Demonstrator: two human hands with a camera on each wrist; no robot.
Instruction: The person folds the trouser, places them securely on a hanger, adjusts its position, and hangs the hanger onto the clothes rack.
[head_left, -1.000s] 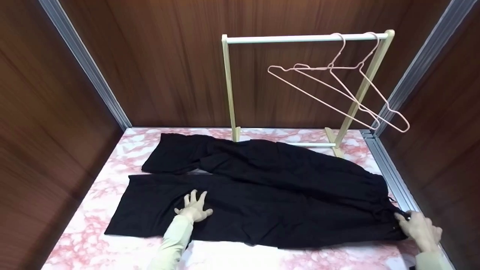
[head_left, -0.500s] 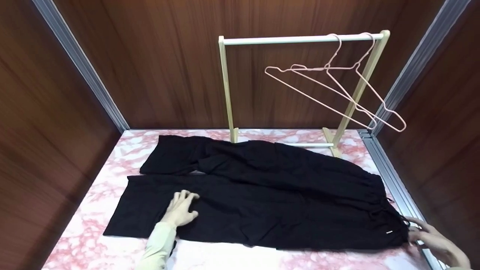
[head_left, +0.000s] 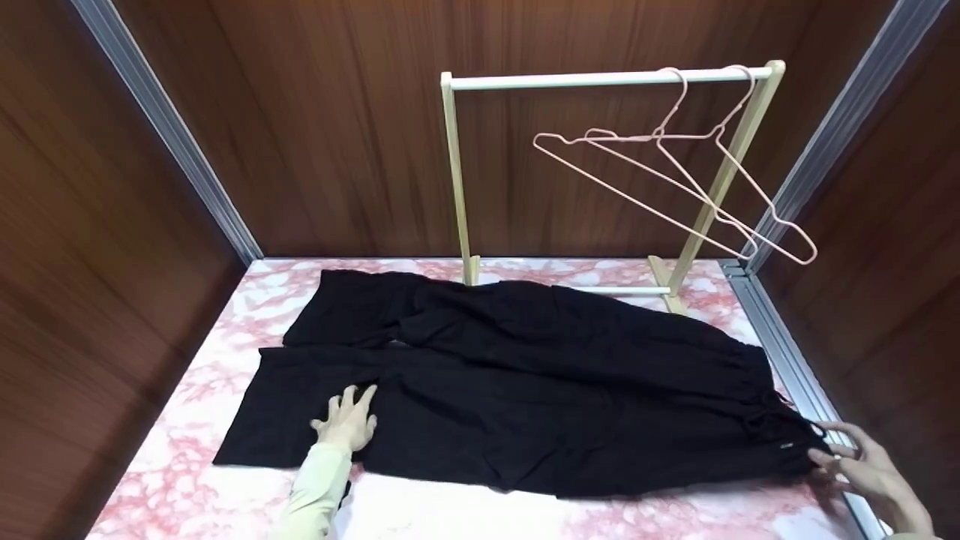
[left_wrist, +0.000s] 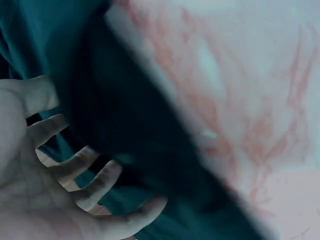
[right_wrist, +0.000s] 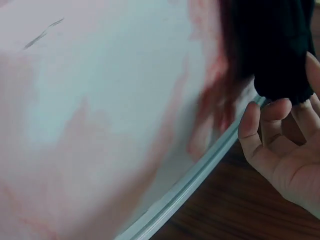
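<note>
- Across the pink-and-white marbled tabletop (head_left: pixel 172 480), a pair of long black fabric trousers (head_left: pixel 510 397) is laid out flat, with both hems placed at the left and the gathered waistband at the right.
- The two legs are set side by side, one nearer the person, one farther; wrinkles are noted along both.
- Both hands are found well apart, one toward each end of the garment.
- The left hand (head_left: pixel 347 424) is placed on the nearer leg, toward its hem, with the fingers spread. A pale cream sleeve (head_left: pixel 319 484) is worn on this arm.
- The right hand (head_left: pixel 870 469) is held at the waistband's outer end, fingers partly bent, with the cloth touched. Whether the cloth is pinched cannot be told.
- A thin black drawstring (head_left: pixel 810 421) is seen beside the right fingers, and a small whitish tag (head_left: pixel 787 445) is observed on the waistband.
- Behind the trousers, a rack with pale wooden uprights and a white rail (head_left: pixel 562 80) is stood upright; two thin pink triangular hangers (head_left: pixel 659 133) are hung near its right end.
- The work area is bounded by brown wood-grain panels (head_left: pixel 360 135), joined at the corners by grey metal profiles (head_left: pixel 170 135).
</note>
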